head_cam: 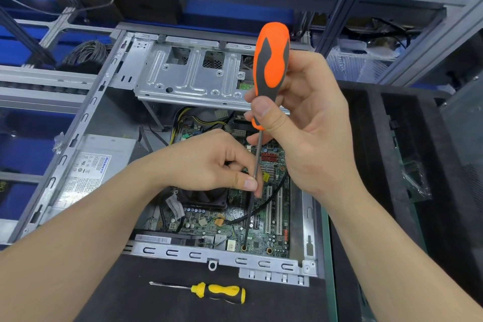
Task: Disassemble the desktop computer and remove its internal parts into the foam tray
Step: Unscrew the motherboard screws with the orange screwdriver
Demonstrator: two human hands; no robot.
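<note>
The open desktop case [86, 112] lies on its side with the green motherboard [271, 230] exposed inside. My right hand [308, 117] grips the orange-and-grey handle of a long screwdriver [271, 65], held nearly upright. My left hand [209, 162] pinches the screwdriver's shaft between thumb and fingers about halfway down. The tip reaches a mounting hole [244, 247] near the motherboard's front edge. A black fan [206, 198] sits partly hidden under my left hand. The grey power supply [96, 165] fills the case's left side. The black foam tray [392, 154] stands to the right.
A yellow-and-black screwdriver [217, 291] lies on the black mat in front of the case. A metal drive cage [193, 73] spans the case's far end. Black cables [269, 204] cross the board. Metal shelving and coiled cables [88, 52] stand behind.
</note>
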